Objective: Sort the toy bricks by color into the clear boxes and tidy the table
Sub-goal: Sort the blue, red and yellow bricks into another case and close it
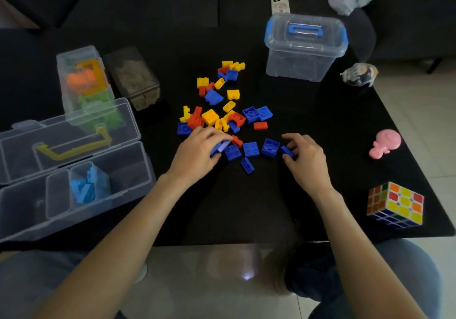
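Two hands grab blue bricks on the black table [246, 207].
The left hand [197, 148] holds a blue brick [219, 148]. The right hand [304, 153] pinches another blue one [287, 151].

A broad stretch of the black surface [246, 207] lies bare in the lower middle of the frame, between the two forearms. The centre is crowded by a loose heap of blue, red and yellow toy bricks [222, 111]. The left edge is blocked by an open clear compartment box [74, 170]. At upper right a lidded clear tub with blue handle [306, 47] stands; a multicoloured puzzle cube [394, 205] occupies the lower right.
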### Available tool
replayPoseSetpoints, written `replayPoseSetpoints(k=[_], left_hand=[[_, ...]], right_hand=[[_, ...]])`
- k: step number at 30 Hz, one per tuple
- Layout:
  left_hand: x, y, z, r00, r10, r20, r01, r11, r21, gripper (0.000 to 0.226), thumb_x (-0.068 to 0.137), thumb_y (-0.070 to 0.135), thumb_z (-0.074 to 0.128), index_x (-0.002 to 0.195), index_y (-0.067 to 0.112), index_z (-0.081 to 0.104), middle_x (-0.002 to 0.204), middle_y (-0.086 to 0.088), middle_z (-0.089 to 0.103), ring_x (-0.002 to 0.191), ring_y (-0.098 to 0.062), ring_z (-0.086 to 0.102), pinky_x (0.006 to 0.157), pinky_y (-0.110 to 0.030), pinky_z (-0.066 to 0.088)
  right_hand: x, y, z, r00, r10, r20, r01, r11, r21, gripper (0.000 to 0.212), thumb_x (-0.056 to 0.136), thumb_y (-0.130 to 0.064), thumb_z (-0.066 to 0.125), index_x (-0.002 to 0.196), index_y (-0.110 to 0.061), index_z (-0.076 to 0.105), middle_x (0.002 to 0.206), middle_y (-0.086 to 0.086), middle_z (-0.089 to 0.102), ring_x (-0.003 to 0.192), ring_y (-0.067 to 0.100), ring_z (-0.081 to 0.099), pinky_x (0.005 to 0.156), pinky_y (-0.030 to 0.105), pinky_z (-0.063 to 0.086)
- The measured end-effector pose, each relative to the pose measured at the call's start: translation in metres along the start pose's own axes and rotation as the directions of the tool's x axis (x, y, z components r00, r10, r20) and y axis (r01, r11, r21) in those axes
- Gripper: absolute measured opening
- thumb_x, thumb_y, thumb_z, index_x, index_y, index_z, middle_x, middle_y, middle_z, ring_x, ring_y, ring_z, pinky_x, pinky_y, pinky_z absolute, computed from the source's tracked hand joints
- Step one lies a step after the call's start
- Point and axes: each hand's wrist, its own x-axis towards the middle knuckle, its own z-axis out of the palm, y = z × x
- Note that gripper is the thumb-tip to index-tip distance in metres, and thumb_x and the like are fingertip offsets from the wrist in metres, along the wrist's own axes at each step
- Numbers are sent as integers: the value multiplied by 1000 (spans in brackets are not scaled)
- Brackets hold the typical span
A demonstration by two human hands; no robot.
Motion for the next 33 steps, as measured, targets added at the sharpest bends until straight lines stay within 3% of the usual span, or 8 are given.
replayPoseSetpoints(k=[5,8,13,17,22,25,29,33], left_hand=[[-3,3,2,991,49,126,-49,999,-1,67,79,15,71,139,29,42,125,7,46,112,-10,41,95,-21,32],[-5,6,1,980,11,197,8,995,-95,78,79,21,73,144,28,32,130,7,43,114,-6,42,98,-21,36],[2,10,5,979,-74,188,100,986,-130,74,76,29,75,140,23,39,130,3,43,115,-8,45,98,-24,39],[15,11,12,969,-105,222,125,989,-79,64,76,41,73,131,26,45,127,3,40,116,-13,46,96,-28,40],[19,14,13,961,-112,254,132,989,-63,52,80,36,70,125,26,45,129,5,39,111,-13,51,90,-27,41],[18,17,12,965,-102,240,124,989,-81,49,81,29,70,123,24,46,129,5,43,111,-12,52,90,-27,42],[18,21,11,966,-109,236,142,982,-125,44,79,22,71,117,21,48,124,2,51,107,-15,55,86,-25,40],[15,20,11,971,-102,216,134,981,-139,41,80,18,70,114,19,48,116,0,58,101,-16,59,84,-30,49]], right_hand=[[-13,2,5,998,-1,66,-2,1000,32,59,80,-20,72,133,-24,47,125,-2,50,106,9,54,91,28,50],[-15,3,6,1000,-11,23,11,1000,29,62,80,-24,72,135,-26,45,132,-1,46,115,14,51,96,34,48],[3,-7,12,991,10,130,2,996,-86,79,79,-35,72,145,-29,29,142,3,36,127,20,40,99,32,40],[7,-9,12,986,-20,168,19,1000,6,60,80,-28,72,134,-25,45,130,0,46,106,12,53,88,25,47],[-9,-13,4,998,15,65,-24,988,153,47,81,-27,72,124,-24,53,110,-9,51,79,2,52,66,11,41],[-23,-29,7,996,-14,94,-11,965,262,46,80,-27,72,122,-25,52,109,-12,52,80,1,56,64,15,48],[-32,-52,30,988,-46,146,17,981,192,48,80,-25,72,122,-24,48,114,-4,52,89,6,57,73,16,48],[-33,-59,41,996,-12,89,1,992,125,45,82,-20,69,121,-21,45,114,0,54,87,8,54,64,11,38]])
